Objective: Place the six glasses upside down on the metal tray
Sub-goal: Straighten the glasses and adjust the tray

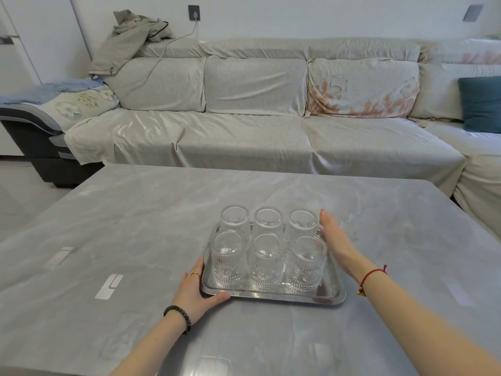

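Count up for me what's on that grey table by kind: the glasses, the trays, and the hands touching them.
Glasses, all upside down on the tray: 6
Metal tray: 1
Hands at the tray's sides, left hand and right hand: 2
Total: 9

Six glasses (267, 248) stand inverted in two rows on the tray (273, 295).

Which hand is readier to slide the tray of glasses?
Probably the left hand: it frames the near-left corner of the metal tray. The right hand lies straight beside the far-right glass.
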The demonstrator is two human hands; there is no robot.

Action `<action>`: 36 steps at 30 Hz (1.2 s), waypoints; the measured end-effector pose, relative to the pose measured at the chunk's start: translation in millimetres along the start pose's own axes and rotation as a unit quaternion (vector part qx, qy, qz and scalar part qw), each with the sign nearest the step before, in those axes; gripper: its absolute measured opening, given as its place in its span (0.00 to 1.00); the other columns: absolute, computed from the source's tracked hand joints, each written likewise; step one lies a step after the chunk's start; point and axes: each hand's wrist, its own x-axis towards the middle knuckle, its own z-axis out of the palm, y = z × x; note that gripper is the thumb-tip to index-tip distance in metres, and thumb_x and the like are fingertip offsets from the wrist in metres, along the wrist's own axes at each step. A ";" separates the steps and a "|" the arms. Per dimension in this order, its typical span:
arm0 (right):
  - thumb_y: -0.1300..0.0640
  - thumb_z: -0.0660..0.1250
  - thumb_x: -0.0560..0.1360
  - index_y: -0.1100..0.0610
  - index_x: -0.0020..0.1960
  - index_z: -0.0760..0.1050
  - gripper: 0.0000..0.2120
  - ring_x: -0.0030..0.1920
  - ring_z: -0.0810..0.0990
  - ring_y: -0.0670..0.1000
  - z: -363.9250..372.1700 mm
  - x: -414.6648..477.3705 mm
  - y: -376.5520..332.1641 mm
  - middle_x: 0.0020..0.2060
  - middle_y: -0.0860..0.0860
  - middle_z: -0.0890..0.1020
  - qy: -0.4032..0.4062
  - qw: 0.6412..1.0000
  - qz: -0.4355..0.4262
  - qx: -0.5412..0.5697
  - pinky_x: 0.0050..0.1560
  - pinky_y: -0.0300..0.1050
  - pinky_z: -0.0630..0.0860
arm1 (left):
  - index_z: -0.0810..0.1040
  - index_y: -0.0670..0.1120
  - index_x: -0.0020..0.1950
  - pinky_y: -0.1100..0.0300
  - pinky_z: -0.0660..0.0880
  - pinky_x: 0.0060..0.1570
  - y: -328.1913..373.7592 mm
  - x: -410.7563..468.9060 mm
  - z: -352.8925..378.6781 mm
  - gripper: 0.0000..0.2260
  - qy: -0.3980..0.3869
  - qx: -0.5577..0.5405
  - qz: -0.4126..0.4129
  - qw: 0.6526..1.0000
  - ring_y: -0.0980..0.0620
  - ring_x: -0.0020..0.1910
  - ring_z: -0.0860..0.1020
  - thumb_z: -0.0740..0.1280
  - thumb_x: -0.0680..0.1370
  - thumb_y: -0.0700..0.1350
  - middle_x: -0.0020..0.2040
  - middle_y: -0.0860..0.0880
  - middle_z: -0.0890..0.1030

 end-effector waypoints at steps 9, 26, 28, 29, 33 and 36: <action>0.48 0.57 0.76 0.52 0.73 0.53 0.28 0.66 0.62 0.41 15.1 -70.9 54.2 0.73 0.49 0.62 0.021 0.999 -0.032 0.024 0.65 0.39 0.58 | 0.58 0.49 0.71 0.85 0.61 0.50 8.5 5.0 -4.2 0.42 -0.021 -0.029 0.021 0.999 0.59 0.61 0.68 0.76 0.63 0.53 0.56 0.67 0.66; 0.46 0.74 0.64 0.51 0.72 0.54 0.44 0.68 0.65 0.51 -9.6 -101.0 90.7 0.63 0.47 0.71 0.079 0.967 -0.061 -0.233 0.72 0.46 0.53 | 0.54 0.49 0.73 0.57 0.54 0.73 1.3 6.7 -1.1 0.47 -0.051 -0.030 0.027 0.998 0.56 0.72 0.56 0.77 0.62 0.51 0.74 0.52 0.57; 0.44 0.72 0.65 0.52 0.72 0.55 0.43 0.69 0.64 0.51 -7.7 -99.5 90.9 0.67 0.48 0.69 0.083 0.959 -0.062 -0.262 0.74 0.49 0.53 | 0.55 0.47 0.73 0.57 0.57 0.72 -3.5 7.0 -1.5 0.47 -0.061 -0.029 0.019 0.998 0.55 0.72 0.58 0.78 0.61 0.51 0.73 0.53 0.60; 0.43 0.71 0.66 0.53 0.72 0.54 0.42 0.70 0.64 0.51 -7.7 -98.6 91.3 0.69 0.49 0.68 0.083 0.955 -0.064 -0.276 0.74 0.50 0.53 | 0.57 0.47 0.72 0.60 0.59 0.70 -4.3 6.4 -1.4 0.46 -0.059 -0.028 0.020 0.998 0.55 0.70 0.61 0.78 0.61 0.51 0.70 0.55 0.63; 0.42 0.69 0.68 0.54 0.73 0.52 0.42 0.73 0.59 0.49 -8.1 -96.1 91.7 0.73 0.49 0.63 0.073 0.948 -0.065 -0.302 0.75 0.50 0.50 | 0.60 0.53 0.69 0.67 0.61 0.60 -3.1 2.2 1.3 0.41 -0.033 -0.032 0.026 0.999 0.64 0.60 0.67 0.78 0.61 0.51 0.59 0.67 0.66; 0.42 0.68 0.69 0.54 0.74 0.50 0.42 0.74 0.56 0.47 -8.4 -95.7 92.5 0.74 0.48 0.60 0.067 0.944 -0.063 -0.317 0.75 0.49 0.48 | 0.61 0.52 0.69 0.70 0.61 0.59 -3.6 0.1 2.0 0.42 -0.013 -0.025 0.022 0.999 0.67 0.57 0.66 0.78 0.60 0.52 0.58 0.70 0.64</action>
